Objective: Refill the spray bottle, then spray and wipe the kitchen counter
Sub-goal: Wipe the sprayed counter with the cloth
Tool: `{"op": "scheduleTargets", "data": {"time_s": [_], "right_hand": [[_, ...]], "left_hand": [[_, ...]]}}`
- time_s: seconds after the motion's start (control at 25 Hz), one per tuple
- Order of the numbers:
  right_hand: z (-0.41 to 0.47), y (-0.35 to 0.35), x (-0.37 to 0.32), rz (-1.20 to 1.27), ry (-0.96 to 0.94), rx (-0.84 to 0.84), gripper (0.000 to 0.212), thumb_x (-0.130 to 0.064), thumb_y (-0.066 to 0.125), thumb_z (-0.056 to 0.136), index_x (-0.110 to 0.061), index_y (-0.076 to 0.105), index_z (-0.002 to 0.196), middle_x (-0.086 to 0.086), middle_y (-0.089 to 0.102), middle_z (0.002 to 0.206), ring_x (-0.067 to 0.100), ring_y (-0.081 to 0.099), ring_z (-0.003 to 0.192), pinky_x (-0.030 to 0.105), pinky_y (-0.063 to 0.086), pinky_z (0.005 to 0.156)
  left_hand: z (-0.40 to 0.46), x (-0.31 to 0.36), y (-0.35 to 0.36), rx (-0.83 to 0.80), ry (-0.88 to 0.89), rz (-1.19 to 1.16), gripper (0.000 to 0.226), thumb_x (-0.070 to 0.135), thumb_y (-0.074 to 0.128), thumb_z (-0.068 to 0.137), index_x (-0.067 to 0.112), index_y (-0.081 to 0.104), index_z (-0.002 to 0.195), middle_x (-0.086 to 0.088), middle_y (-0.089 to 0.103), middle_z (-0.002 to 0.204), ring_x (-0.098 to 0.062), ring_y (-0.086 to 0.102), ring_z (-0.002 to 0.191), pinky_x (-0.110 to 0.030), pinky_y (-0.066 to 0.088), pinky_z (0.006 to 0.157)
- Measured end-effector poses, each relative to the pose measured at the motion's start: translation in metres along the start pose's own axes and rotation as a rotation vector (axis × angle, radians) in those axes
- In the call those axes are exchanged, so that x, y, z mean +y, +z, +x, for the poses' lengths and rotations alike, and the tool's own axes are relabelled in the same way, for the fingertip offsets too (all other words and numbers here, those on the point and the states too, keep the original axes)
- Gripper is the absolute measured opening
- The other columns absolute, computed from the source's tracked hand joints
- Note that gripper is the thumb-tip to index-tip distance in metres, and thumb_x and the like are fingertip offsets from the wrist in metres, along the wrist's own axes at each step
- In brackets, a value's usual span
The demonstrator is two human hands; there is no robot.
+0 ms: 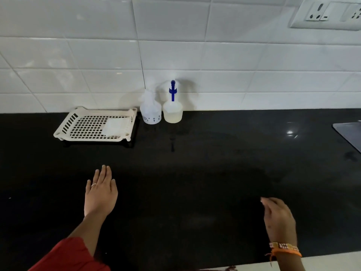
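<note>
The wall socket (330, 13) and a grey slab (349, 133) are cut by the right edge.

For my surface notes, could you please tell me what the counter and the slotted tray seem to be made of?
The counter looks like polished black stone, perhaps granite: it mirrors a lamp glint. The slotted tray looks like cream moulded plastic, matte, with regular square holes.

The black counter (214, 163) holds a white tray (64, 132), a plain bottle (150, 112) and a spray bottle (172, 112), all far beyond the hands.
</note>
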State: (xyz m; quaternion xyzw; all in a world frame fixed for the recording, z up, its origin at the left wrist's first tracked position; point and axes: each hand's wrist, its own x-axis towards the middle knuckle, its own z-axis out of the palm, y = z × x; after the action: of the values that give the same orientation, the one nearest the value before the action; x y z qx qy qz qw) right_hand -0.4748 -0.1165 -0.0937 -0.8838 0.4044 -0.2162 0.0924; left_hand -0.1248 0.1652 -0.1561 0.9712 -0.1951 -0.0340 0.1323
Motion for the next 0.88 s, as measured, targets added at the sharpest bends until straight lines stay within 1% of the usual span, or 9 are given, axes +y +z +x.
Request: {"op": "scheduleTargets", "data": {"time_s": [0.08,0.16,0.24,0.4,0.56,0.64,0.76,0.84,0.88], "right_hand": [[0.012,0.007,0.021,-0.004,0.224,-0.101,0.021,0.010,0.057,0.083,0.008,0.066,0.103,0.026,0.064,0.106,0.037,0.062,0.095,0.047,0.052,0.085],[0.036,0.026,0.036,-0.011,0.291,-0.050,0.023,0.007,0.055,0.085,0.006,0.065,0.106,0.024,0.063,0.109,0.037,0.060,0.096,0.046,0.050,0.084],[0.059,0.041,0.022,0.011,0.353,0.006,0.023,0.003,0.056,0.086,0.003,0.065,0.107,0.023,0.062,0.111,0.036,0.060,0.097,0.044,0.050,0.082],[0.092,0.077,-0.023,0.066,0.254,-0.003,0.024,-0.003,0.056,0.088,-0.002,0.065,0.110,0.017,0.061,0.115,0.030,0.060,0.102,0.040,0.051,0.086],[0.134,0.105,-0.072,0.093,0.281,-0.093,0.026,0.000,0.050,0.089,-0.001,0.067,0.109,0.020,0.061,0.117,0.034,0.059,0.103,0.040,0.049,0.090],[0.125,0.122,-0.119,0.110,0.107,-0.160,0.030,0.001,0.049,0.087,-0.002,0.068,0.110,0.019,0.062,0.116,0.034,0.058,0.104,0.034,0.044,0.092],[0.057,0.142,-0.196,0.214,-0.339,-0.381,0.032,0.000,0.047,0.086,-0.006,0.065,0.113,0.013,0.060,0.116,0.027,0.055,0.105,0.031,0.044,0.092],[0.016,0.137,-0.209,0.220,-0.522,-0.500,0.029,-0.003,0.052,0.087,-0.009,0.064,0.113,0.007,0.059,0.115,0.022,0.056,0.103,0.029,0.050,0.085],[0.007,0.129,-0.201,0.203,-0.558,-0.502,0.029,-0.004,0.055,0.086,-0.010,0.064,0.113,0.006,0.060,0.114,0.020,0.057,0.103,0.027,0.051,0.083]], "left_hand": [[-0.001,-0.001,0.000,-0.005,-0.005,0.017,0.054,0.031,0.022,0.099,0.016,0.011,0.150,0.003,0.007,0.159,-0.013,0.003,0.146,-0.040,0.005,0.118],[-0.001,0.000,0.000,-0.005,-0.010,0.029,0.054,0.031,0.022,0.099,0.016,0.011,0.150,0.003,0.007,0.159,-0.013,0.003,0.146,-0.039,0.005,0.118],[-0.002,0.000,0.000,-0.002,-0.011,0.030,0.054,0.031,0.022,0.099,0.015,0.012,0.150,0.003,0.007,0.159,-0.013,0.003,0.146,-0.039,0.005,0.118],[-0.003,-0.002,0.002,-0.004,-0.014,0.050,0.054,0.031,0.021,0.099,0.015,0.011,0.150,0.003,0.007,0.159,-0.013,0.002,0.146,-0.039,0.005,0.118],[-0.001,-0.001,0.000,-0.007,-0.014,0.040,0.055,0.032,0.020,0.099,0.015,0.010,0.150,0.003,0.007,0.159,-0.014,0.002,0.146,-0.039,0.004,0.118],[-0.002,-0.002,0.001,0.002,-0.014,0.052,0.055,0.032,0.020,0.098,0.016,0.009,0.150,0.003,0.007,0.159,-0.014,0.003,0.146,-0.039,0.005,0.118],[-0.006,-0.003,0.001,-0.014,-0.005,0.061,0.056,0.032,0.019,0.098,0.015,0.007,0.150,0.003,0.006,0.160,-0.015,0.002,0.147,-0.039,0.005,0.119],[-0.005,-0.006,0.000,-0.030,0.000,0.074,0.057,0.033,0.017,0.098,0.015,0.003,0.150,0.003,0.003,0.160,-0.016,0.000,0.147,-0.039,0.004,0.118],[-0.003,-0.005,-0.001,-0.041,0.001,0.085,0.057,0.033,0.017,0.098,0.015,0.001,0.150,0.002,0.002,0.160,-0.017,0.000,0.147,-0.039,0.004,0.118]]}}
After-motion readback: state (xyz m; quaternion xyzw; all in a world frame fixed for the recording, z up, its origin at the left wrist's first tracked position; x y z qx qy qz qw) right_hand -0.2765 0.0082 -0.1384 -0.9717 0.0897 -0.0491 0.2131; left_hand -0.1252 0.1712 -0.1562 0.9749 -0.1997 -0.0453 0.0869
